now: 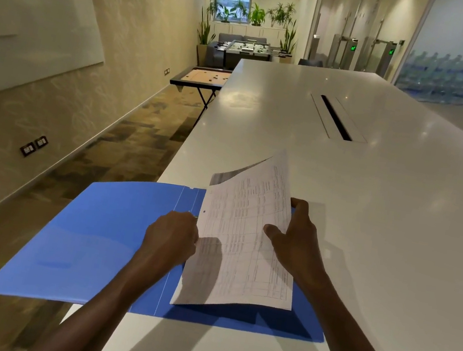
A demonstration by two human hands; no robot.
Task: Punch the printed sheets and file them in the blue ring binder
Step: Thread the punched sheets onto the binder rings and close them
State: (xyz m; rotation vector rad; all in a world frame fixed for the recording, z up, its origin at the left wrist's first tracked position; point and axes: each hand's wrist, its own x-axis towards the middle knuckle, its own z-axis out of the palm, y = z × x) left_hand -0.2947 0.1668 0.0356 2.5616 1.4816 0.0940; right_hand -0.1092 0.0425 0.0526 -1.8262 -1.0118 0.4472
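The blue ring binder (95,241) lies open on the near left corner of the white table (374,200), its left cover hanging out past the table edge. Printed sheets (240,239) with tables of small text are held tilted over the binder's right half; a punched hole shows near their upper left edge. My right hand (295,242) grips the sheets at their right edge, thumb on top. My left hand (171,239) is closed at the sheets' left edge over the binder spine, where a bit of the metal ring (194,216) shows. The rest of the ring mechanism is hidden.
A dark cable slot (336,118) runs along the middle of the table further back. Left of the table is carpeted floor, with a carrom board (203,76) on a stand and a foosball table (248,48) beyond. No hole punch is in view.
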